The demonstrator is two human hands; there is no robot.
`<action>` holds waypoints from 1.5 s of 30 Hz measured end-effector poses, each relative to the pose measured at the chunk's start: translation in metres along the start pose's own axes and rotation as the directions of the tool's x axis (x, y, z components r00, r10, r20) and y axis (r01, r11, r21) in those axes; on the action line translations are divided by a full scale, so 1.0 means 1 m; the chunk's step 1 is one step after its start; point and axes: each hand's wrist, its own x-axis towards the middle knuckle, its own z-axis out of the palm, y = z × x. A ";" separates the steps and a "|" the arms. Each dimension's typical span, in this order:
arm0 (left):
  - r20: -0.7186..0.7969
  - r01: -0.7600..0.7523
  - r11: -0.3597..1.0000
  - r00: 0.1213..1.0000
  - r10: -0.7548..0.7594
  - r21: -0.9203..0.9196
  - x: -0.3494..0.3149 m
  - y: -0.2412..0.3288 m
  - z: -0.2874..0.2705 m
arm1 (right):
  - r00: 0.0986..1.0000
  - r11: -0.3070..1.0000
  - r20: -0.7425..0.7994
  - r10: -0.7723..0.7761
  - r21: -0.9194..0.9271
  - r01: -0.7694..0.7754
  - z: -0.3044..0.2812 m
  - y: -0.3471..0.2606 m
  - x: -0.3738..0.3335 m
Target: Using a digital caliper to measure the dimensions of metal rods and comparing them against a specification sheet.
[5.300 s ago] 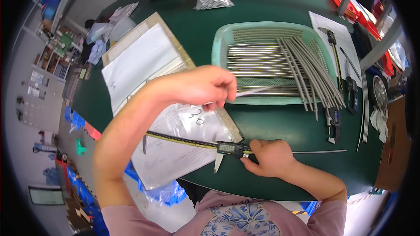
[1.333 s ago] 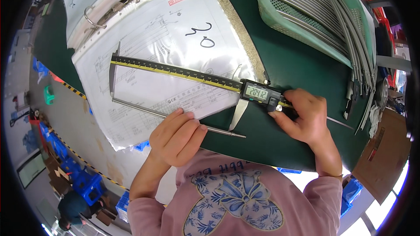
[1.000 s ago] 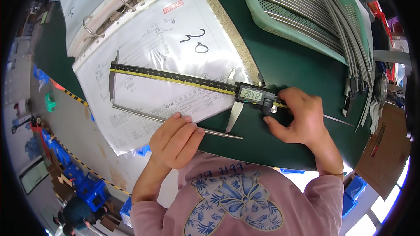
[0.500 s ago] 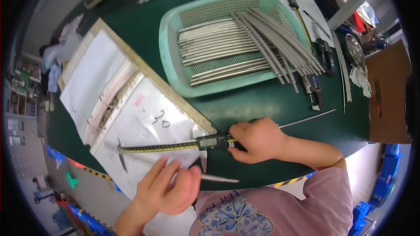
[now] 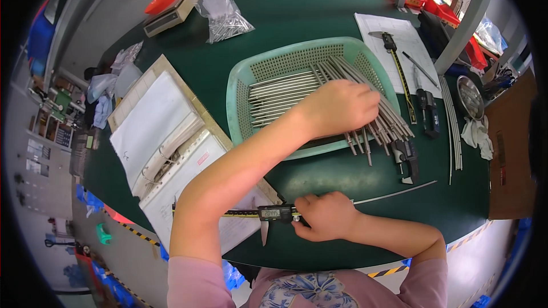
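Observation:
My left hand (image 5: 345,105) reaches across to the right side of the green basket (image 5: 240,134), fingers curled down over a slanting pile of thin metal rods (image 5: 391,128). Whatever it grips is hidden beneath the fingers. More metal rods (image 5: 285,91) lie side by side inside the basket. Near the table's front edge, my right hand (image 5: 328,215) is closed around the slide of a long digital caliper (image 5: 275,213). The caliper's left part passes behind my left forearm, over the binder; its thin depth bar (image 5: 397,191) sticks out to the right.
An open ring binder (image 5: 154,137) with papers lies at the left. Behind are a scale with an orange pan (image 5: 165,3) and a plastic bag of metal parts (image 5: 225,20). To the right lie other calipers (image 5: 427,111), several long rods (image 5: 451,125), a metal bowl (image 5: 471,97) and a cardboard box (image 5: 514,148).
My left hand has gone from beside the binder, where a rod lay by it, up to the rod pile. My right hand stays on the caliper. The view has shifted.

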 end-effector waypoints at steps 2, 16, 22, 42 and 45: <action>0.055 0.034 0.999 0.998 -0.035 0.010 -0.001 -0.003 -0.001 | 1.000 1.000 -0.013 -0.009 0.017 0.010 0.000 0.003 0.000; 0.699 0.787 0.614 0.405 -0.590 0.062 -0.054 0.008 -0.022 | 1.000 1.000 0.028 0.010 -0.020 -0.009 -0.002 0.000 -0.003; 0.585 0.744 0.661 0.493 -0.644 0.102 -0.069 0.015 -0.034 | 0.996 0.999 0.086 0.006 -0.032 -0.003 -0.002 -0.002 0.002; -0.077 0.799 0.447 0.516 -0.853 0.402 -0.203 0.266 -0.146 | 0.999 1.000 0.042 0.004 -0.011 -0.004 -0.021 0.003 0.004; -0.129 0.891 0.362 0.408 -0.904 0.275 -0.203 0.281 -0.125 | 1.000 1.000 0.025 -0.013 0.024 0.012 -0.022 0.005 0.005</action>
